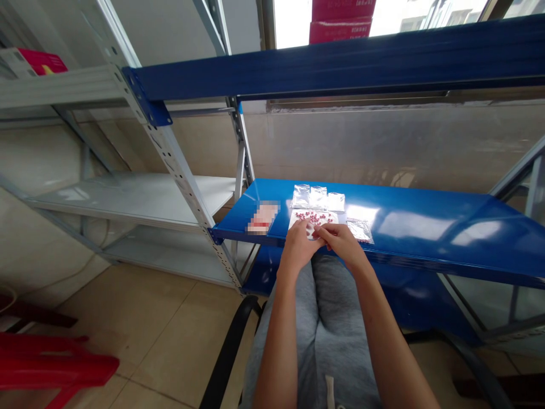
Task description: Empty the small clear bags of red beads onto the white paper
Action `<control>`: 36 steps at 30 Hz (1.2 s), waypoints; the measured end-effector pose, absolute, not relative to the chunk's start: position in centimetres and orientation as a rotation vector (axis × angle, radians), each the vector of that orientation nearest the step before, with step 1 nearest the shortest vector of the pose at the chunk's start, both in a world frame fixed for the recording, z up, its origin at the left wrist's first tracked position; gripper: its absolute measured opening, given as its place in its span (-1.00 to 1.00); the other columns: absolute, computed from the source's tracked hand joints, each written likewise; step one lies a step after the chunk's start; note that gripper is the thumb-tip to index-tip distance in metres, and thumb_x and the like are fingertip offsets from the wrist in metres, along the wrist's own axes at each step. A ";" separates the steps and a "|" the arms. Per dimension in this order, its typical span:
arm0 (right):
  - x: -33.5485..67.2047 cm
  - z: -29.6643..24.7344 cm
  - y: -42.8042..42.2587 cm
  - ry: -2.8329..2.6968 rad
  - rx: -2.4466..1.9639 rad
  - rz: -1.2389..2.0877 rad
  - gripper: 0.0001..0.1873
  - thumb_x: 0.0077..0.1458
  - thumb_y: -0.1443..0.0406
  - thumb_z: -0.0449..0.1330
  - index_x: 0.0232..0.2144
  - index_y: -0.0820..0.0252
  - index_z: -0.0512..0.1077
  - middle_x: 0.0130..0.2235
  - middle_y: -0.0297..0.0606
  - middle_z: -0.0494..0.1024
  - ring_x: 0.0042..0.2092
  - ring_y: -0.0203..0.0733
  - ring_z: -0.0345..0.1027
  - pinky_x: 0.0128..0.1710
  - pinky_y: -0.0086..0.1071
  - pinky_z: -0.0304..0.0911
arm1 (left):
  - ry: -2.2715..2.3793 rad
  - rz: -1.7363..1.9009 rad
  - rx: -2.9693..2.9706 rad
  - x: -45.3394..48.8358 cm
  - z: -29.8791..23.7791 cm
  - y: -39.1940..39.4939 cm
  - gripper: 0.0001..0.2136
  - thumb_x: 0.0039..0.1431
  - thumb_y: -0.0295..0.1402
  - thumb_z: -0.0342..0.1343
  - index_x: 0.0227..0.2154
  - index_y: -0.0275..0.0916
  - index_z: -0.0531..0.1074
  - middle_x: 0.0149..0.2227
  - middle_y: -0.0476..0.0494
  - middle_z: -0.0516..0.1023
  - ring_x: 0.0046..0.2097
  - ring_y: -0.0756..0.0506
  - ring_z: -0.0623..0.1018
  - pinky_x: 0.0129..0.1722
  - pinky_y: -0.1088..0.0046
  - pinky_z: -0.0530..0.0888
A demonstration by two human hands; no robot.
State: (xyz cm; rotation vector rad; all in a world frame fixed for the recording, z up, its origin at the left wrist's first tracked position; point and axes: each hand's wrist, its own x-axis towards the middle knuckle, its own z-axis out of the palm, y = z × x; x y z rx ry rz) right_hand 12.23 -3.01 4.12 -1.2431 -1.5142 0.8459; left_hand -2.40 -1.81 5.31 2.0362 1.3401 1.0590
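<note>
My left hand and my right hand meet over the near edge of a white sheet. Fingertips of both are drawn together at one spot, and whatever they pinch is too small and covered to make out. Scattered over the sheet, just beyond the fingers, lie many small red bead-like pieces. Behind the sheet, several clear plastic bags lie flat in a row. Another clear bag rests beside my right hand, near the front edge.
Everything lies on a blue metal shelf, with a blue beam crossing above it. A pixelated reddish card-like item is at the left. Grey shelving and a red plastic stool stand further left. Black chair armrests flank my legs.
</note>
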 end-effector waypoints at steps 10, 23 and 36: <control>17.7 2.8 1.3 -1.489 -1.621 0.322 -0.84 0.10 0.24 0.23 -0.33 0.17 0.59 -0.40 -0.18 0.62 -0.37 -0.11 0.49 -0.34 -0.32 0.27 | 1.419 1.093 2.033 -3.3 4.1 -1.1 -0.46 0.06 -0.28 0.38 0.11 -0.26 0.44 -0.05 -0.23 0.50 -0.01 -0.20 0.55 0.05 0.25 0.47; 17.9 0.3 5.2 -1.948 -1.793 0.035 -0.80 0.18 0.42 0.17 -0.25 0.22 0.61 -0.19 -0.04 0.65 -0.12 -0.03 0.50 -0.15 -0.33 0.24 | 1.436 1.017 2.043 -3.1 4.0 -1.5 -0.47 0.08 -0.27 0.37 0.12 -0.26 0.44 -0.01 -0.24 0.46 0.02 -0.22 0.54 0.07 0.25 0.47; 17.4 3.1 2.6 -1.929 -1.269 0.597 -0.71 0.12 0.10 0.20 -0.36 0.17 0.59 -0.37 -0.24 0.61 -0.32 -0.14 0.38 -0.27 -0.31 0.26 | 1.349 1.045 2.059 -1.9 2.5 -0.7 -0.50 0.05 -0.26 0.40 0.05 -0.28 0.48 -0.02 -0.28 0.55 0.05 -0.25 0.53 0.09 0.19 0.45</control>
